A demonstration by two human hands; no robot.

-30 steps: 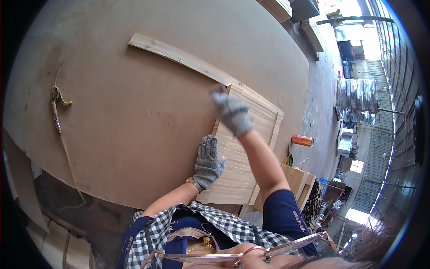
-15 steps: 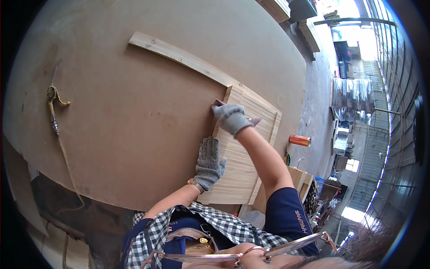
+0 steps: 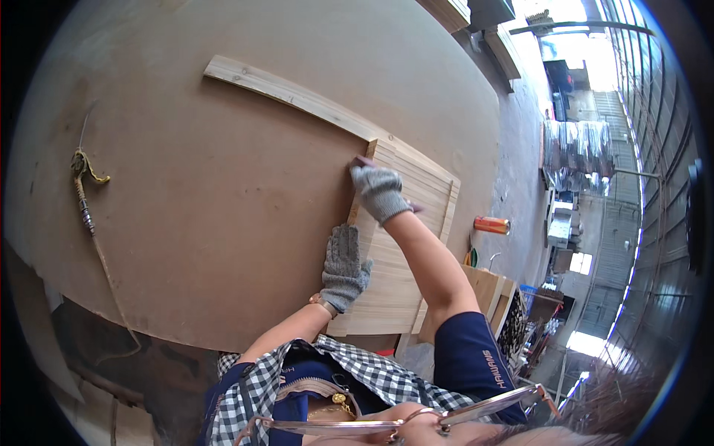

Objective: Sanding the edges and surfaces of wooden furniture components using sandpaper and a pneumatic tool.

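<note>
A pale slatted wooden panel lies on the brown work table. My right hand, in a grey knit glove, is closed on a brownish-purple piece that looks like sandpaper. It presses this against the panel's left edge, close to the far corner; one end sticks out past the far side of the fist, another near the wrist. Nearer to me, my gloved left hand lies flat along the same edge, fingers stretched out and partly over the panel. The underside of the right fist is hidden.
A long wooden strip touches the panel's far corner and runs to the far left. An air blow gun with a hose lies at the left. An orange can stands to the right, near stacked wood. More boards are at the far right.
My right hand has shifted slightly along the panel's edge toward the far corner with the sandpaper. My left hand stays in place on the panel. The whole view has moved a little.
</note>
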